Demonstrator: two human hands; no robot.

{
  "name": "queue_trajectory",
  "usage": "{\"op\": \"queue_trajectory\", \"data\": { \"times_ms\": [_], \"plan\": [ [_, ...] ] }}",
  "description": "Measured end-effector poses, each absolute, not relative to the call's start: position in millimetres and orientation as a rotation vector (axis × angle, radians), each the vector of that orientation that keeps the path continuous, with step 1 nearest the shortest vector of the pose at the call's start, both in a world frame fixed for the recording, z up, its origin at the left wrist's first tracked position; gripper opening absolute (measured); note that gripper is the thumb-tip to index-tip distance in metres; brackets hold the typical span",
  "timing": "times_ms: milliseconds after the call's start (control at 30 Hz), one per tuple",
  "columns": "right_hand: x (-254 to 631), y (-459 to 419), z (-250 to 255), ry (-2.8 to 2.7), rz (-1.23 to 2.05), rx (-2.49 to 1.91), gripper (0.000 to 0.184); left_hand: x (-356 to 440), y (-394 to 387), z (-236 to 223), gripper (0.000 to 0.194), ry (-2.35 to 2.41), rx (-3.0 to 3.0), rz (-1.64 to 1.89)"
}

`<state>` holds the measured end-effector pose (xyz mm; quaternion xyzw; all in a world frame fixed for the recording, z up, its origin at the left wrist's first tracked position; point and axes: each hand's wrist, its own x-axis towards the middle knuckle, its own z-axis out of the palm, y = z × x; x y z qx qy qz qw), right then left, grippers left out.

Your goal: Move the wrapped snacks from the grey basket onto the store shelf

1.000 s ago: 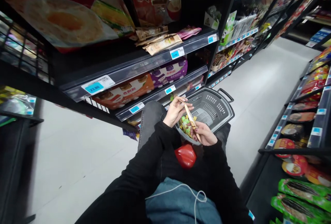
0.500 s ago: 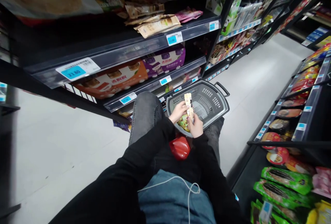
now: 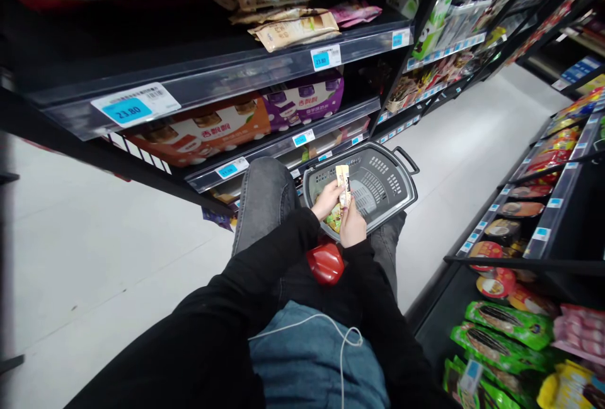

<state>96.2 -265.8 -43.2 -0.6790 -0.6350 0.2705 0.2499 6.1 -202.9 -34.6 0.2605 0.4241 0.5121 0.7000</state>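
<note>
A slim cream-coloured sachet (image 3: 343, 177) is held upright over the basket, with dark print along its front. My left hand (image 3: 327, 200) pinches it from the left side, around its middle. At its lower end the fingers of my right hand (image 3: 353, 226) are closed on it. Below both hands is a grey shopping basket (image 3: 392, 212) with slotted walls, resting by my knees. A green and yellow packet (image 3: 334, 218) lies inside it, partly hidden by my hands.
On the left, shelves carry beige sachets (image 3: 297, 29), an orange multipack (image 3: 212, 128) and a purple multipack (image 3: 307, 100). A red object (image 3: 326, 263) sits between my legs. Right-hand shelves hold cup noodles (image 3: 496, 283) and green bags (image 3: 510, 324). White floor (image 3: 454, 138) runs between them.
The view has shifted slightly, so the left shelves appear higher. My right hand has slid a little up and left along the sachet; both hands still hold it.
</note>
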Motion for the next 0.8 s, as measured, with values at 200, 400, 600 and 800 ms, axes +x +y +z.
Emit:
{"op": "queue_trajectory", "data": {
  "times_ms": [200, 400, 600, 800],
  "plan": [
    [86, -268, -43, -1.776, 0.776, -1.901, 0.058, 10, -207, -31, 0.01, 0.926, 0.505, 1.186],
    [76, -272, -43, -1.856, 0.759, -1.907, 0.058, 9, -206, -33, 0.016, 0.975, 0.548, 1.299],
    [75, -272, -36, -2.002, 0.721, -1.9, 0.051, 3, -204, -31, 0.021, 1.03, 0.558, 1.384],
    [81, -266, -28, -2.021, 0.721, -2.135, 0.029, 5, -204, -40, 0.026, 1.035, 0.577, 1.44]
  ]
}}
